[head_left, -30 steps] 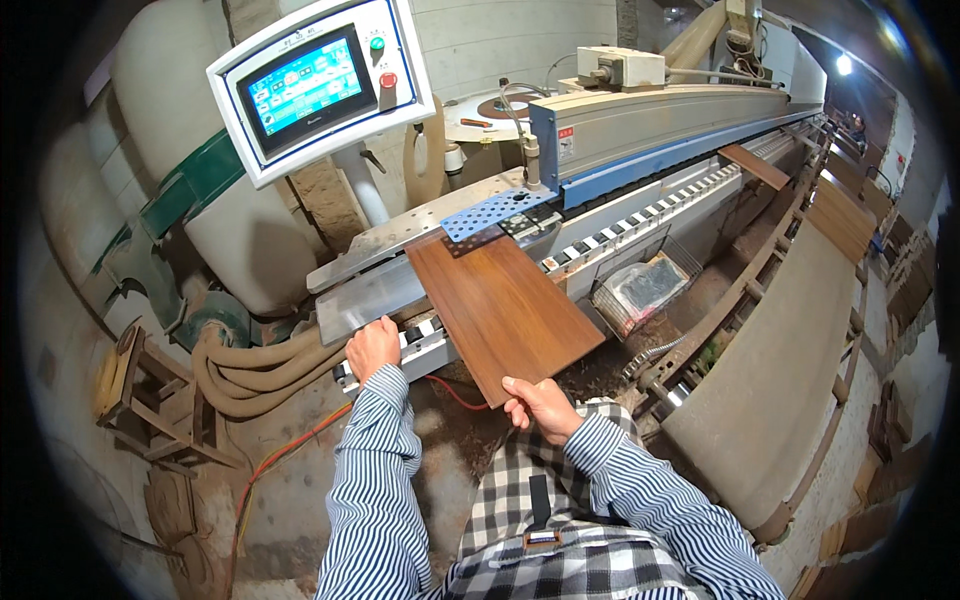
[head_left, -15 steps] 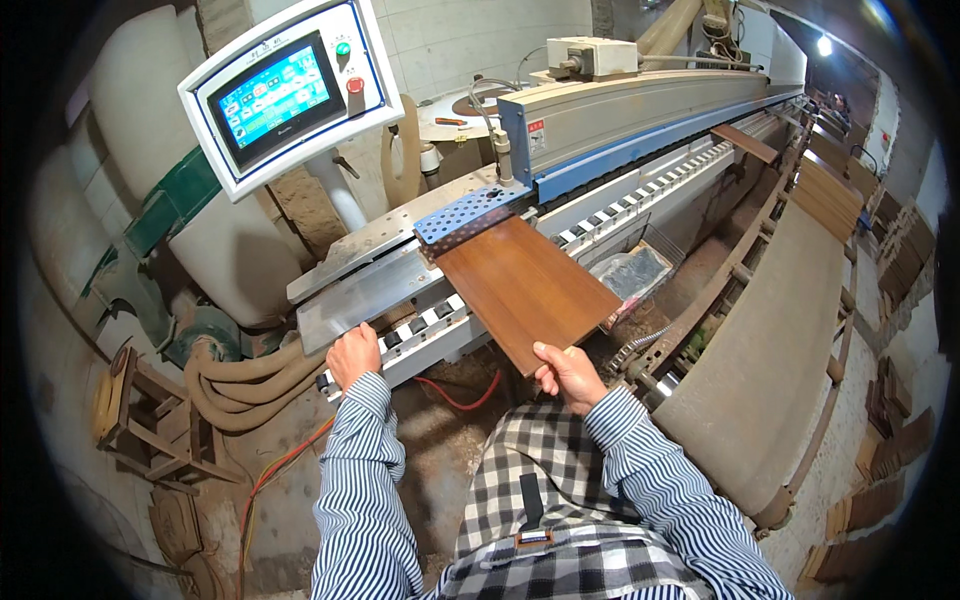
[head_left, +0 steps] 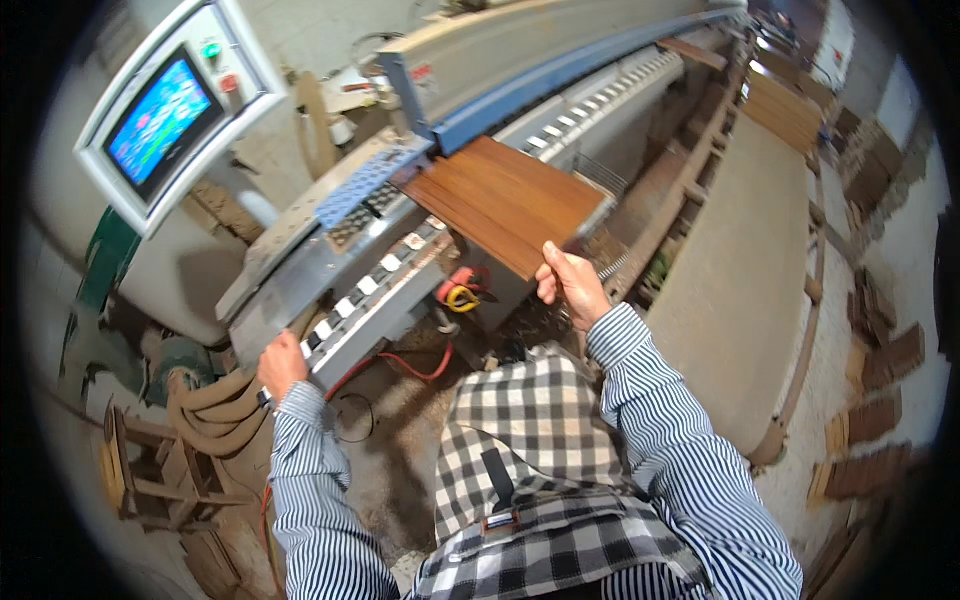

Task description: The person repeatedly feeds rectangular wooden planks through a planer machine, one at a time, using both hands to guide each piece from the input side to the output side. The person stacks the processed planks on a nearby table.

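A flat reddish-brown wooden board (head_left: 505, 200) lies across the front of the edge-banding machine, its far end by the blue beam (head_left: 500, 100). My right hand (head_left: 577, 287) is closed on the board's near edge by the corner, thumb on top and fingers curled below. At lower left, my left hand (head_left: 283, 365) is curled round the near end of the machine's rail (head_left: 370, 310), which carries small black-and-white rollers. Its fingertips are hidden. The blue perforated plate (head_left: 370, 180) lies to the left of the board.
A control panel (head_left: 165, 115) with a lit screen stands at upper left. To the right runs a long conveyor belt (head_left: 740, 280) with stacked boards (head_left: 783, 112) at its far end. Thick hoses (head_left: 215, 410), a wooden stool (head_left: 170, 470) and a red cable (head_left: 430, 370) lie low on the left.
The board has slid along the machine, out from beside the blue perforated plate and away from my left hand. My right hand has moved with it. The view has turned and is blurred.
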Tool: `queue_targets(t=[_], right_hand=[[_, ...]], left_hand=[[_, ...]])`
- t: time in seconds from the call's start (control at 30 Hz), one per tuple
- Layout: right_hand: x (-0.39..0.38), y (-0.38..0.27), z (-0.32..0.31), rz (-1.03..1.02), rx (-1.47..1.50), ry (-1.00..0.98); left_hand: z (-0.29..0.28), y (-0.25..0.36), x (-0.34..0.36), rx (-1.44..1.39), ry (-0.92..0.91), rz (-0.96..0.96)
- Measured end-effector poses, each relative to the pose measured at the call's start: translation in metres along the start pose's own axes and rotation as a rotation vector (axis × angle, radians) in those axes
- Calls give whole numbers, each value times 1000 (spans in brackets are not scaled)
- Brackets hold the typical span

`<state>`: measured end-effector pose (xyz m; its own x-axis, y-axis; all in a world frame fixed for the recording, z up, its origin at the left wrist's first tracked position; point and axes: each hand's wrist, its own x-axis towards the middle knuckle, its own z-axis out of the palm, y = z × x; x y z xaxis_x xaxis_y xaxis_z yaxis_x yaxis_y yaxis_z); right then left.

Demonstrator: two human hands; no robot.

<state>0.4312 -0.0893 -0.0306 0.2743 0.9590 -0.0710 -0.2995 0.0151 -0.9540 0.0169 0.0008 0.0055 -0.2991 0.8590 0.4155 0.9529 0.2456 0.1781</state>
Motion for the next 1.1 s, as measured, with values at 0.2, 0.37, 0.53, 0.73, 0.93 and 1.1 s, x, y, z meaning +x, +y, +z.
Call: queue_targets(t=[0.2, 0.37, 0.53, 0.73, 0.93, 1.1], right_hand=[[-71, 137, -106, 387, -154, 268], [-94, 250, -157, 863, -161, 492], [-56, 270, -171, 1056, 270, 272], [-49, 186, -118, 964, 897, 395], [-52, 309, -164, 822, 887, 334], [-19, 346, -168, 854, 55, 500]], left_hand=[[-1, -9, -3, -8, -57, 27], [2, -9, 7, -17, -93, 57], [10, -19, 12, -26, -119, 8], [24, -35, 15, -121, -65, 84], [20, -42, 19, -107, -116, 121], [19, -31, 17, -95, -136, 43]])
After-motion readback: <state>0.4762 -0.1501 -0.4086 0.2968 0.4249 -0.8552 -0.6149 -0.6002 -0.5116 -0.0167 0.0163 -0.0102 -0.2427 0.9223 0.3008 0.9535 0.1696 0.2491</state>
